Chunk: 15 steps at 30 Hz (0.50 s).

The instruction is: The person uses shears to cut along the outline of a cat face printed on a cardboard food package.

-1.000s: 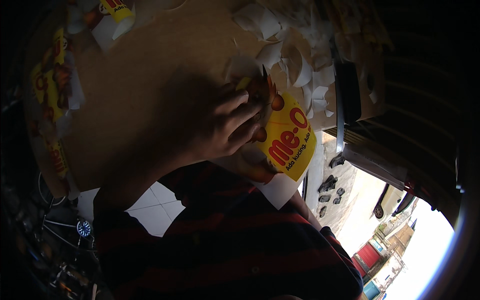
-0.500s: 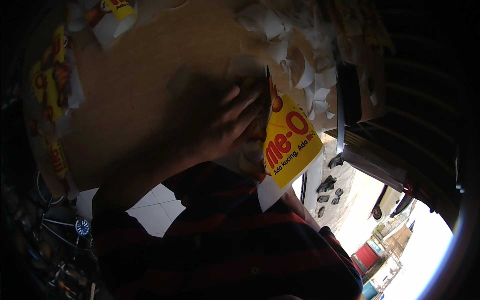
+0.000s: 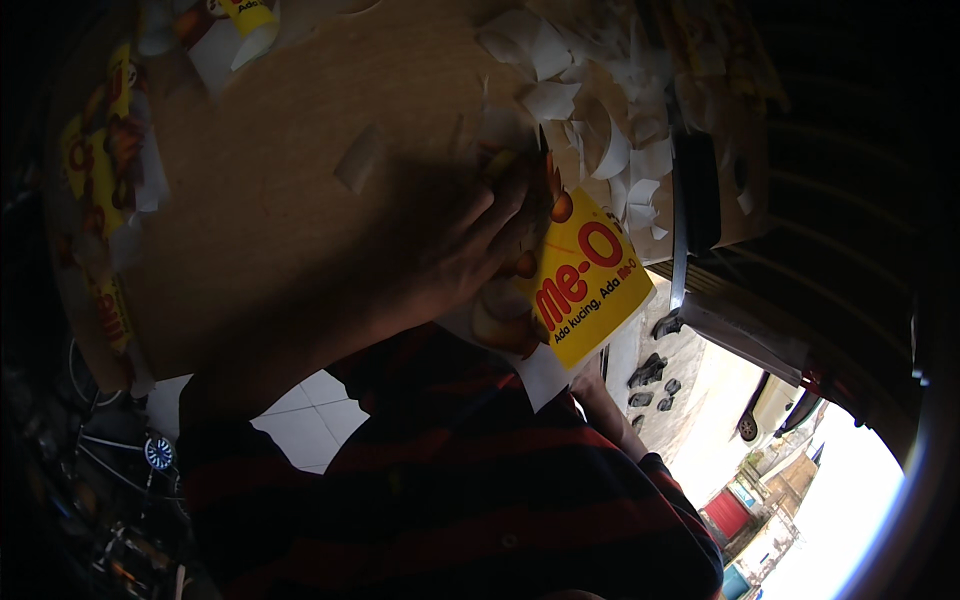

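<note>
A glossy yellow printed sheet [image 3: 597, 290] with red lettering and a white backing hangs partly over the table's near right edge. My left hand [image 3: 470, 245] reaches across from the left, fingers bent and closed on the sheet's shaded left part. Past those fingertips a thin dark pointed tip [image 3: 543, 142] sticks up at the sheet's upper edge; what it belongs to is hidden. My right hand [image 3: 588, 378] is beneath the sheet's lower corner. Only its wrist side shows, and its fingers are covered by the sheet.
White paper scraps [image 3: 610, 140] lie heaped at the table's right side, by a dark upright block [image 3: 697, 185]. Yellow printed cutouts [image 3: 110, 180] are stacked along the left edge; another cutout [image 3: 245, 25] lies at the far left. The wooden tabletop [image 3: 260, 170] ends before my body.
The sheet has shifted slightly right, and my left hand with it. Its fingers have drawn closer together. A pale paper scrap left of the hand shows more clearly.
</note>
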{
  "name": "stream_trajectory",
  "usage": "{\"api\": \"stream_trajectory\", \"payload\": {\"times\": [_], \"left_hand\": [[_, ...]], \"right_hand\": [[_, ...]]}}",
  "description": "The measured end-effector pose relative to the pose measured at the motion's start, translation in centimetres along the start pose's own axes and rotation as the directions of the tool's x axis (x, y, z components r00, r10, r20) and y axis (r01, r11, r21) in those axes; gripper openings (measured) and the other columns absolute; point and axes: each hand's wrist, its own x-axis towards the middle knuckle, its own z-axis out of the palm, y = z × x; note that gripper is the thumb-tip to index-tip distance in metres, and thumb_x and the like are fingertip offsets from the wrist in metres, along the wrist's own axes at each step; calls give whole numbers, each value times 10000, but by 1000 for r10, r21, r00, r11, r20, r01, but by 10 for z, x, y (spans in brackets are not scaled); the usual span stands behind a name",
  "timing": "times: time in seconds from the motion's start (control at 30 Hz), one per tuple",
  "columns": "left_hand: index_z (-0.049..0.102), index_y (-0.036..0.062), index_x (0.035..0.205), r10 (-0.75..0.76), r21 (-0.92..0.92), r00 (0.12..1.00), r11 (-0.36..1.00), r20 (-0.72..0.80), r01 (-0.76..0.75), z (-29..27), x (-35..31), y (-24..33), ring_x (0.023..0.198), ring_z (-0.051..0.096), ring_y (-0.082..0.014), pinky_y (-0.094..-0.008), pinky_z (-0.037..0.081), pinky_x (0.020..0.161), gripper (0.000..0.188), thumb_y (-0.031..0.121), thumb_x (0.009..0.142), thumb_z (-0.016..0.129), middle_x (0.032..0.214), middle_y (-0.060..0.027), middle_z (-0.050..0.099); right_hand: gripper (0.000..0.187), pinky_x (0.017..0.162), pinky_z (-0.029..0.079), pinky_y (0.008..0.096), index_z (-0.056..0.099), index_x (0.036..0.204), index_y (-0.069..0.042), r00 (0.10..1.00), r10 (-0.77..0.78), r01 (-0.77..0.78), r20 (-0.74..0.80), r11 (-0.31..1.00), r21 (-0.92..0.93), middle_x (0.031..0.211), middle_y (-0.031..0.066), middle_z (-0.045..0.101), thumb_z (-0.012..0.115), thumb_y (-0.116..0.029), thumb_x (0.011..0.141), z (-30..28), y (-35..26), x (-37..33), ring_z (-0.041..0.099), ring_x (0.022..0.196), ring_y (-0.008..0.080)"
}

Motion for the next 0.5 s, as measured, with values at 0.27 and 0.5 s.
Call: {"api": "stream_trajectory", "payload": {"times": [0.27,0.5], "left_hand": [[619,148,1299,-119,-70,985,991,-126,111,15,-3,18,1180,441,-214,-420,390,1060,437,314,898,567,1425,-87,466],[605,196,1328,-124,-461,988,885,-95,67,5,-3,-9,1292,399,-215,-508,311,1152,456,338,894,608,1453,-17,448]], "right_hand": [[543,439,431,230,615,849,13,973,216,-224,84,969,102,578,29,566,613,-527,906,-31,-31,73,563,468,104],[784,356,315,219,596,838,26,982,173,-168,-72,983,71,475,-7,471,485,-749,872,-85,-52,118,491,383,62]]}}
